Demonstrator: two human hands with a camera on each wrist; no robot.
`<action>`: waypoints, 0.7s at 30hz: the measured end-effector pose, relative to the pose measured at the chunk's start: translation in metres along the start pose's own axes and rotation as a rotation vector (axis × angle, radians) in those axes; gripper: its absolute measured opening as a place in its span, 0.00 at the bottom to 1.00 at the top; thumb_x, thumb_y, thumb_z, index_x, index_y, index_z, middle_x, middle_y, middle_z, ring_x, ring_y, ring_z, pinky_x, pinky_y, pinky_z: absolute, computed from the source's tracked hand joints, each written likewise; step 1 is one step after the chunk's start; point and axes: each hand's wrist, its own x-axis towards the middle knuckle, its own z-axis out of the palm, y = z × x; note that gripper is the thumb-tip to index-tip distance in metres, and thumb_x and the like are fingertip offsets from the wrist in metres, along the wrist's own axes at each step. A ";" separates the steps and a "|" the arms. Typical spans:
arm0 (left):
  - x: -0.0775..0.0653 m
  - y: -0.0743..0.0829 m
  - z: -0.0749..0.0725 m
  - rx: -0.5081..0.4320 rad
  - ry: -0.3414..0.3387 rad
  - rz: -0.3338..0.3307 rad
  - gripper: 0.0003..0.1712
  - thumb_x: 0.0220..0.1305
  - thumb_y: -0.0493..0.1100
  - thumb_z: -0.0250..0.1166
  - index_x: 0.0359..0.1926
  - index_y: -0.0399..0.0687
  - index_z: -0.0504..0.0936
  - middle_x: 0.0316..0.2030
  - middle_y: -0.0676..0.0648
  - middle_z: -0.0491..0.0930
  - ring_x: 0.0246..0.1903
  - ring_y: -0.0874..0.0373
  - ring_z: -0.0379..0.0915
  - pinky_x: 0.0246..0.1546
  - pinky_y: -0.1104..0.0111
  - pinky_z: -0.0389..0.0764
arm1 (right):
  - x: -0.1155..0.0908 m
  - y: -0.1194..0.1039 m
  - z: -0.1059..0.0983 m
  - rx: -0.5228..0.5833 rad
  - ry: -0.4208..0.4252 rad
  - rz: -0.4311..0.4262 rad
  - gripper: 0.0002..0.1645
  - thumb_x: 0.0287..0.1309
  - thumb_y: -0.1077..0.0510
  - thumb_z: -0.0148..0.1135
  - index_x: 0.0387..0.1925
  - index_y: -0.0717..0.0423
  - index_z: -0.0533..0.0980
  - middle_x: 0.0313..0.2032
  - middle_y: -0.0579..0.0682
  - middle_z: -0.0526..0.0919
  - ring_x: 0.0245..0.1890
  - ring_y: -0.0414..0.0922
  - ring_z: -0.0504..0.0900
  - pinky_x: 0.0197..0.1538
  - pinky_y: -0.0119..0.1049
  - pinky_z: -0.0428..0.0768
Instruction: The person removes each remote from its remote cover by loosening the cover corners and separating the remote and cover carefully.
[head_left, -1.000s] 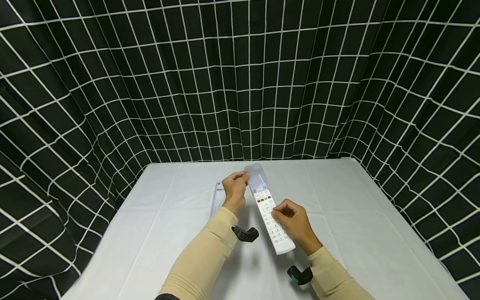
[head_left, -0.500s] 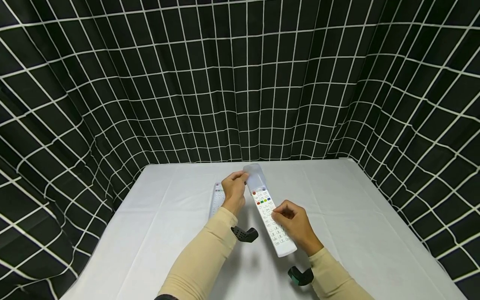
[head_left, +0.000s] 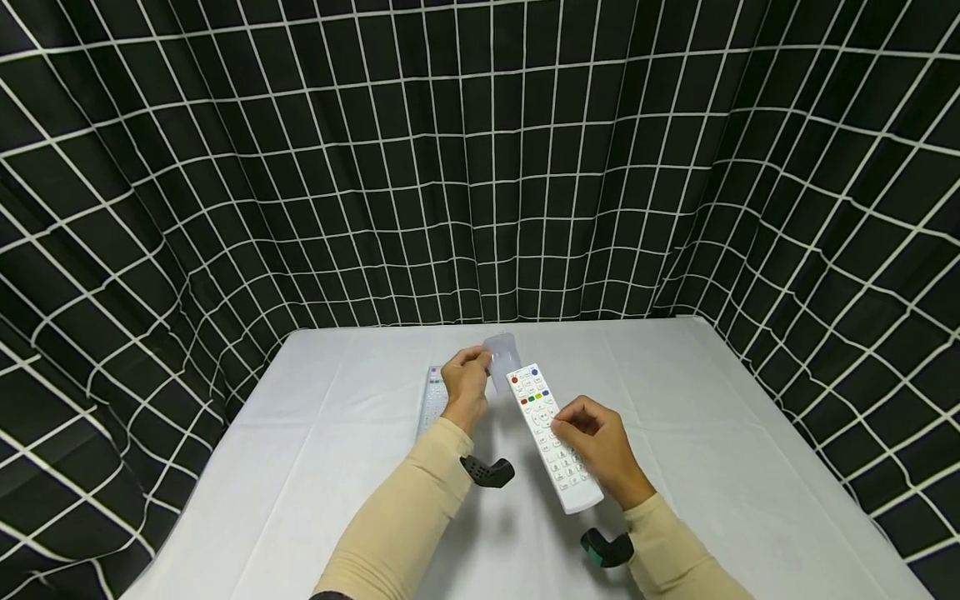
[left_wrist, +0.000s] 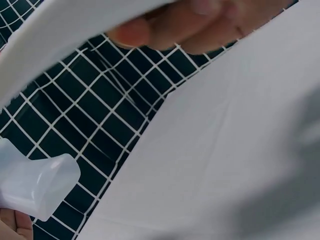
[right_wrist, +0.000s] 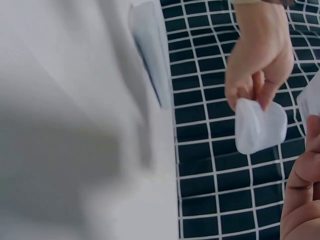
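Observation:
My right hand (head_left: 600, 442) pinches a white remote control (head_left: 551, 442) by its long sides, thumb and fingers near the middle; its buttons face up, with a row of coloured ones near the top. Between thumb and fingers, my left hand (head_left: 467, 383) holds a translucent, soft-looking remote cover (head_left: 502, 357) by its left side. The cover's lower end lies just behind the top of the remote in the head view; whether they touch I cannot tell. In the right wrist view the cover (right_wrist: 261, 126) appears as a hollow sleeve hanging from my left hand (right_wrist: 260, 60).
A second remote (head_left: 432, 404), with a bluish tint, lies on the white-clothed table (head_left: 337, 433) beside my left hand, partly hidden by it. A black curtain (head_left: 480, 167) with a white grid encloses the back and sides.
The white remote has come out of the translucent cover, sliding down and right with my right hand. Its top end now shows uncovered. My left hand has barely shifted.

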 end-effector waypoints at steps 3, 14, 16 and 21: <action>-0.001 -0.002 0.000 0.001 -0.013 -0.021 0.05 0.57 0.25 0.62 0.35 0.31 0.83 0.34 0.41 0.77 0.31 0.56 0.73 0.34 0.68 0.77 | 0.005 -0.002 -0.005 -0.005 0.043 -0.001 0.07 0.58 0.66 0.65 0.34 0.68 0.76 0.31 0.60 0.80 0.26 0.48 0.79 0.26 0.36 0.79; -0.008 -0.012 -0.004 0.026 -0.068 -0.090 0.05 0.58 0.26 0.63 0.37 0.31 0.82 0.37 0.41 0.78 0.35 0.53 0.75 0.40 0.65 0.79 | 0.018 -0.025 -0.019 -0.094 0.210 0.020 0.06 0.58 0.69 0.64 0.35 0.70 0.77 0.31 0.60 0.80 0.27 0.44 0.79 0.27 0.32 0.79; -0.011 -0.015 -0.006 0.021 -0.081 -0.108 0.06 0.58 0.26 0.63 0.37 0.31 0.82 0.37 0.40 0.78 0.35 0.53 0.76 0.40 0.64 0.79 | 0.019 -0.031 -0.020 -0.115 0.231 -0.003 0.06 0.58 0.69 0.64 0.35 0.71 0.77 0.31 0.60 0.80 0.26 0.42 0.78 0.27 0.31 0.78; -0.016 -0.022 -0.008 0.020 -0.094 -0.138 0.05 0.58 0.25 0.63 0.37 0.31 0.82 0.36 0.40 0.79 0.35 0.52 0.76 0.41 0.63 0.79 | 0.023 -0.035 -0.025 -0.176 0.288 -0.013 0.07 0.58 0.67 0.65 0.36 0.70 0.77 0.32 0.59 0.81 0.27 0.41 0.78 0.28 0.29 0.77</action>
